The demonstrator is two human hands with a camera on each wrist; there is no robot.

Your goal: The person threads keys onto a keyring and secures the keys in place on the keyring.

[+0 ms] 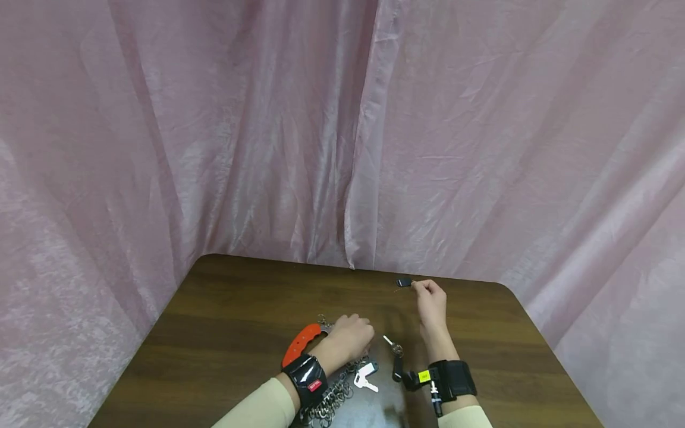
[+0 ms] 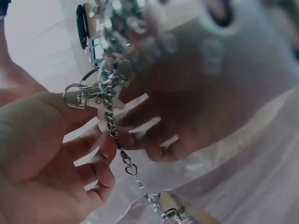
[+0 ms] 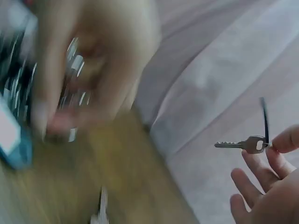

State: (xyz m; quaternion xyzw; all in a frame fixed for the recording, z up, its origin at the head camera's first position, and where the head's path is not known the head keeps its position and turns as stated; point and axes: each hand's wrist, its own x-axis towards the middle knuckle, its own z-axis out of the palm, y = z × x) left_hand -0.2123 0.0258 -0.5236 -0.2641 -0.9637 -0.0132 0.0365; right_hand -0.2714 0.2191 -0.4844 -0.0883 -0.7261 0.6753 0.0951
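My right hand (image 1: 432,304), raised near the table's far edge, pinches a small metal key (image 3: 252,144) by its head. A thin dark tag (image 3: 265,119), also seen as a black tag (image 1: 404,282) in the head view, is at the key's head. My left hand (image 1: 350,337) is lower and nearer the middle, its fingers curled on a silver chain (image 2: 112,128). A metal swivel clasp (image 2: 86,98) is on that chain. Beside the left wrist lies a curved orange-red handle (image 1: 302,345). A tangle of chains and rings (image 1: 326,404) lies below that hand.
A white key-shaped piece (image 1: 366,377) lies next to the chains. Another key (image 1: 396,349) with a dark tag lies between the arms. Shiny grey material (image 1: 369,413) is at the near edge of the brown wooden table (image 1: 246,297). Pink curtains (image 1: 267,148) hang behind.
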